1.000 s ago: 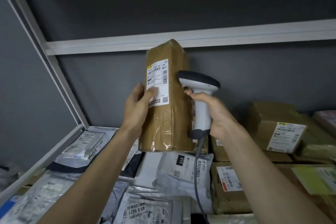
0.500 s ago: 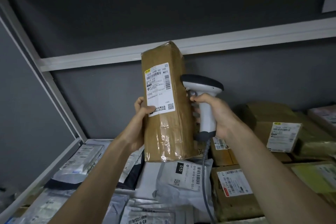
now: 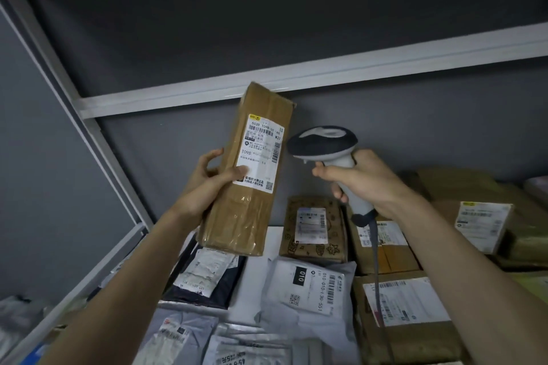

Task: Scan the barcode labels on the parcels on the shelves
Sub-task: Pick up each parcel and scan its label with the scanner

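At the left edge of the frame the shelf (image 3: 124,249) rail runs diagonally, with grey mailers lying blurred below it. Left of centre, the left hand (image 3: 204,187) holds a long brown parcel (image 3: 252,169) off the shelf, its fingers curled round the far edge and the thumb pressed flat on the lower left of the white barcode label (image 3: 261,154). The parcel's long axis runs from lower left to upper right, tilted, its top corner near the white rail behind. Just right of it, the scanner (image 3: 323,142) sits in the right hand (image 3: 364,181), whose fingers are wrapped tight round the grip; its grey cable (image 3: 376,261) drops across the boxes below. The scanner's head lies beside the label's right edge, close but apart, and seems to face left toward it; the window itself is hidden, so the aim is a judgement. The thumb covers part of the label, though the top barcode shows clear. Further right, brown boxes (image 3: 480,225) with labels wait on the shelf, their print too soft to read.
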